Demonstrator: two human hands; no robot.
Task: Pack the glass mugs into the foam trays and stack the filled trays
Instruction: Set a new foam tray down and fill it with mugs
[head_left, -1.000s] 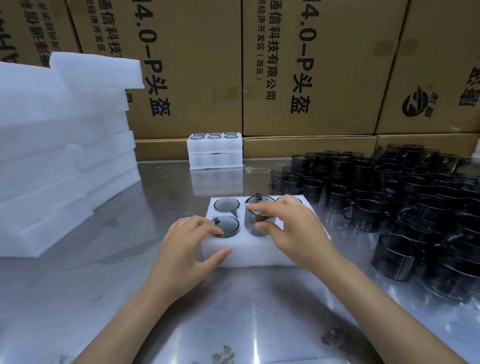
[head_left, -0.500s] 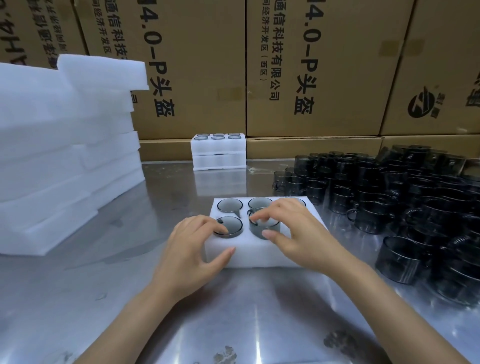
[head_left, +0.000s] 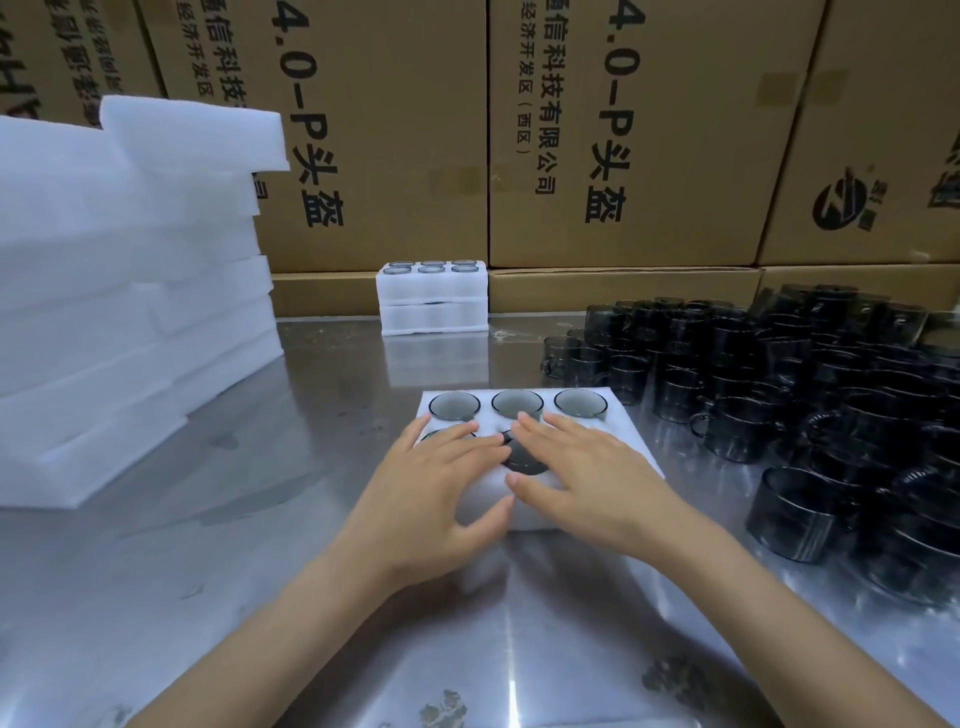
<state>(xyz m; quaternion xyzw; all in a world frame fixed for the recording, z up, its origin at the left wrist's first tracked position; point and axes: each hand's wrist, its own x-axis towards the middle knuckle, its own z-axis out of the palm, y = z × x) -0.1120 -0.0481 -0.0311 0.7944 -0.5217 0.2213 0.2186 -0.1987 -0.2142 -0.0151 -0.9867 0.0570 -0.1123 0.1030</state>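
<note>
Foam tray (head_left: 618, 415) sits mid-surface (head_left: 260, 519), near the front edge. Three mugs (head_left: 517, 404) fill its far row; near-row pockets mostly hidden under the hands. Left hand (head_left: 431, 499) and right hand (head_left: 592, 478) lie flat on the tray, fingers straight, each grip wide open, holding nothing. Loose mugs pile (head_left: 779, 405) at right edge. Filled trays stack (head_left: 434, 301) at back edge. Empty foam stack (head_left: 130, 291) at left.

I see open surface (head_left: 291, 519) left of the foam tray (head_left: 524, 512) and in front of it. Loose mugs (head_left: 779, 395) crowd the right; the empty tray stack (head_left: 130, 291) blocks far left, the filled stack (head_left: 434, 296) stands behind.
</note>
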